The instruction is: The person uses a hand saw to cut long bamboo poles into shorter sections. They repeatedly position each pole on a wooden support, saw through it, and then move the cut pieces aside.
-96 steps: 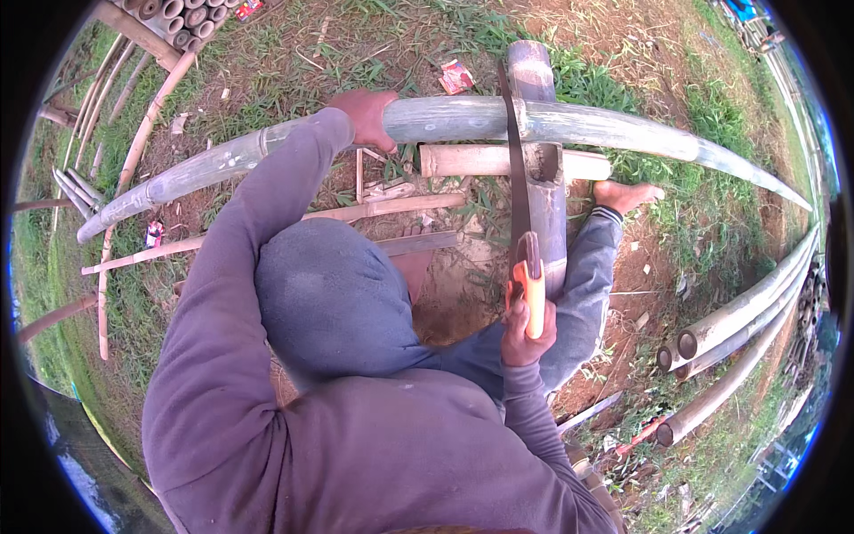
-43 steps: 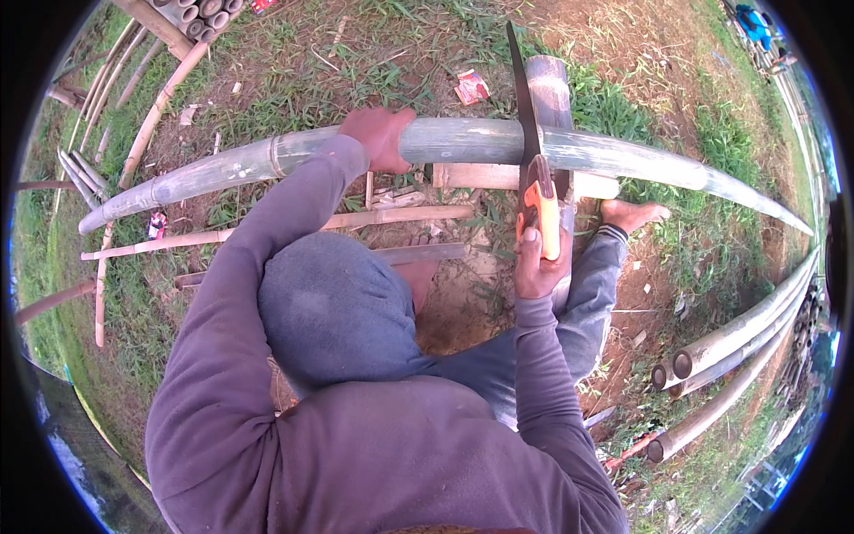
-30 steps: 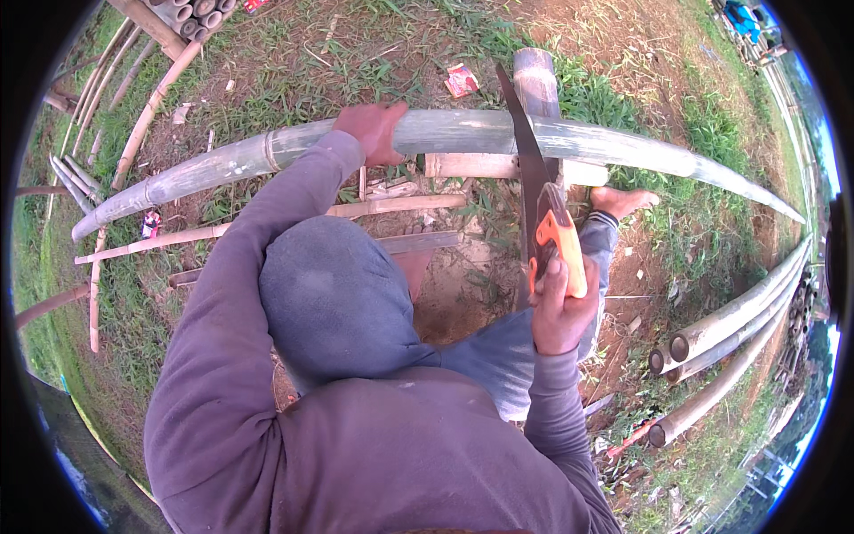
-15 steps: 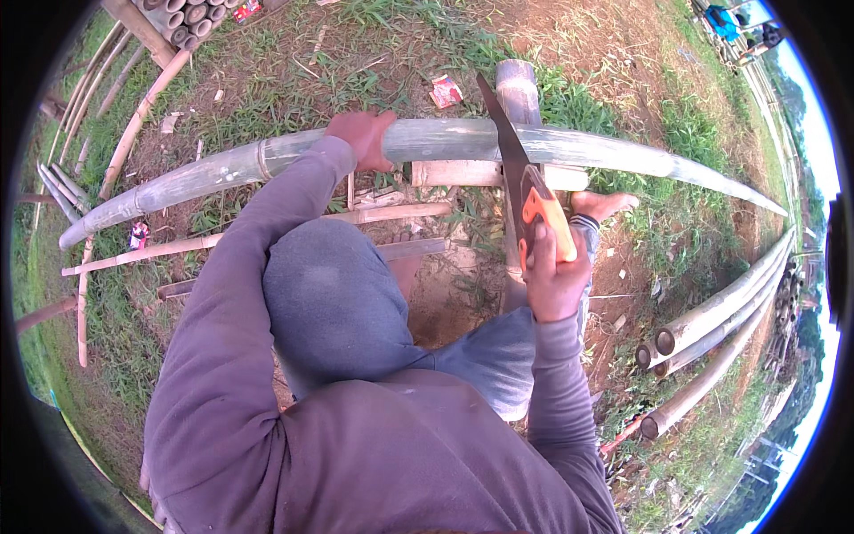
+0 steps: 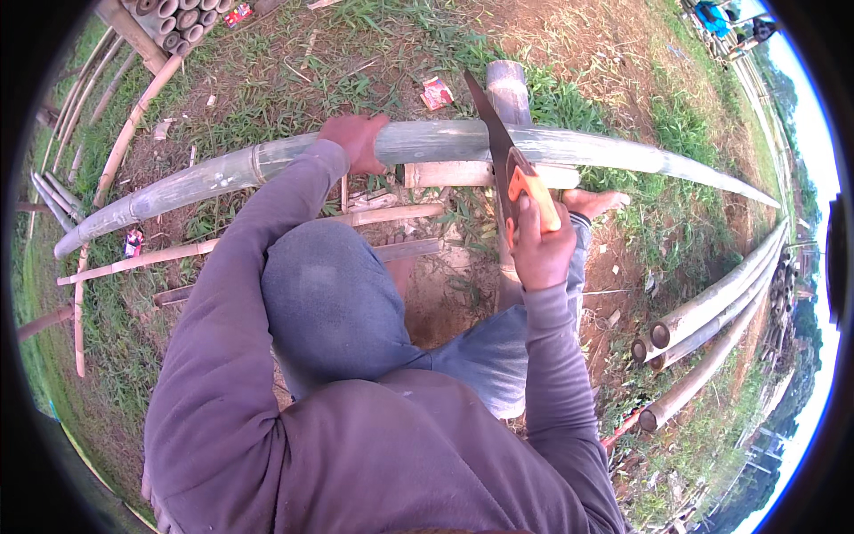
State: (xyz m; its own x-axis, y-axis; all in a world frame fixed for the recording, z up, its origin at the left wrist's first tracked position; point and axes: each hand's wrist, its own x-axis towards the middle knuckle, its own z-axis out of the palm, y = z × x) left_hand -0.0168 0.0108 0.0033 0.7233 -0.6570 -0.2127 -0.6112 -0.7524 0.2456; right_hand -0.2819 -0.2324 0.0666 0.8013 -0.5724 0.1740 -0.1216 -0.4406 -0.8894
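Observation:
A long thick bamboo pole lies crosswise in front of me, pale green and grey. My left hand is wrapped over it, left of the middle. In my right hand is the orange handle of a hand saw, fingers closed around it. The dark blade rests across the pole, its tip pointing away from me past the far side. Whether the teeth have cut in cannot be made out. Beneath the pole near the blade runs a thicker bamboo support, with a short bamboo piece alongside.
My bare foot is just right of the saw. Several cut bamboo poles lie at the right. Split bamboo strips lie at the left, near my bent knee. Bamboo stacks stand at the far left. A red wrapper lies beyond the pole.
My right hand has pushed the saw forward, away from me, so its handle is now closer to the pole. My left hand keeps its hold; the whole view has shifted slightly.

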